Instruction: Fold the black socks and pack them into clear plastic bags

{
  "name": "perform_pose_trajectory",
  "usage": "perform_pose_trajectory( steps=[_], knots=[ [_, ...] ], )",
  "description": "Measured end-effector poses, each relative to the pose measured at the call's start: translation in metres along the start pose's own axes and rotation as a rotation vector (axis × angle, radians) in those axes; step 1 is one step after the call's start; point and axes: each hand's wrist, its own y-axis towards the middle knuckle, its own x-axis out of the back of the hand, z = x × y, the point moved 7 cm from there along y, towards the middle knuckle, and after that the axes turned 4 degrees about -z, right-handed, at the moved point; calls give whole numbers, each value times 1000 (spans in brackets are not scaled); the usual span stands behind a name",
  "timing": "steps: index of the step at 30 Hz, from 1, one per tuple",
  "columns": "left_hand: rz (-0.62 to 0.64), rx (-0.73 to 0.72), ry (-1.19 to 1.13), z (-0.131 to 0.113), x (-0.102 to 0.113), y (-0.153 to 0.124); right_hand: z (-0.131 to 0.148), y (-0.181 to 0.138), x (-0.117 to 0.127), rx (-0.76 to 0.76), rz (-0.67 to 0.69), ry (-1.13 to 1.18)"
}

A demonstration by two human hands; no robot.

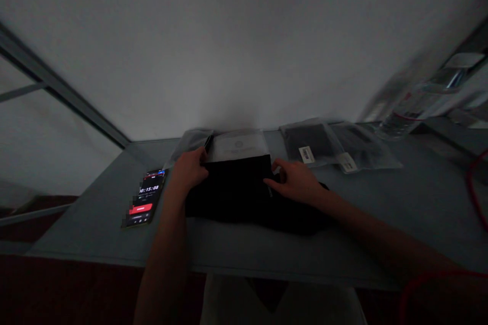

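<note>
A black folded garment (236,188) lies across the table in front of me. At its upper left corner, my left hand (190,170) grips the cloth with bent fingers. My right hand (292,177) pinches the right edge of the top layer between thumb and fingers, beside a small light mark on the fabric. The garment's right part extends under my right wrist. In the dim light its folds and exact kind are hard to make out.
Behind the garment lie a clear bag (240,144), a bag with dark contents (310,142) and other plastic bags. A lit phone (147,198) showing a timer rests at left. A clear bottle (412,111) stands at right near a red cord (473,183). A pale wall (236,51) rises behind.
</note>
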Motion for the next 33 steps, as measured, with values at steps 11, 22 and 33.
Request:
perform_pose_trajectory(
  steps=[11, 22, 33],
  knots=[
    [-396, 129, 26, 0, 12, 3, 2, -4, -7, 71, 26, -36],
    [-241, 87, 1, -12, 4, 3, 8, -4, -6, 109, 87, -83],
    [-347, 164, 104, -5, 10, -2, 7, -4, -9, 107, 103, -85]
  ],
)
